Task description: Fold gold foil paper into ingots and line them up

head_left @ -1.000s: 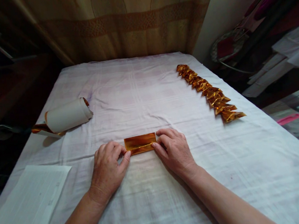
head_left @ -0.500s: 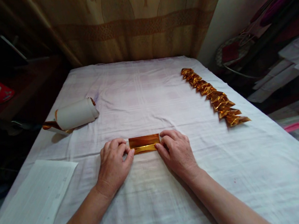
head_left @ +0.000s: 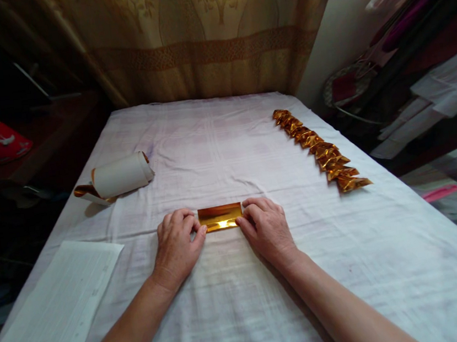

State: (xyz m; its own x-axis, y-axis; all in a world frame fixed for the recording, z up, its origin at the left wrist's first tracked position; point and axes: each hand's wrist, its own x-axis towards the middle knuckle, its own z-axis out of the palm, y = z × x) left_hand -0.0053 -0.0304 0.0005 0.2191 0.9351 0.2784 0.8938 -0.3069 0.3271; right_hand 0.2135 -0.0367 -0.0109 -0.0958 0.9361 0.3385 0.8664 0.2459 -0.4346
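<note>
A small strip of shiny gold foil paper [head_left: 219, 215] lies on the cloth in front of me, its near edge folded up along its length. My left hand [head_left: 177, 241] pinches its left end, thumb at the near corner and fingers curled beside it. At the opposite end, my right hand [head_left: 265, 226] grips in the same way, thumb on the near right corner. Both wrists rest low, close to the cloth.
A white-backed roll of gold foil [head_left: 120, 175] lies at the left with a loose end. Along the right runs a row of folded gold foil pieces [head_left: 318, 149]. A printed paper sheet [head_left: 57, 308] covers the near left of the white cloth [head_left: 207, 134]. A curtain [head_left: 205, 46] hangs behind.
The fold along the strip's near edge looks flatter and reflects a bright glare. Both hands keep their hold at the ends. The whole view has shifted slightly.
</note>
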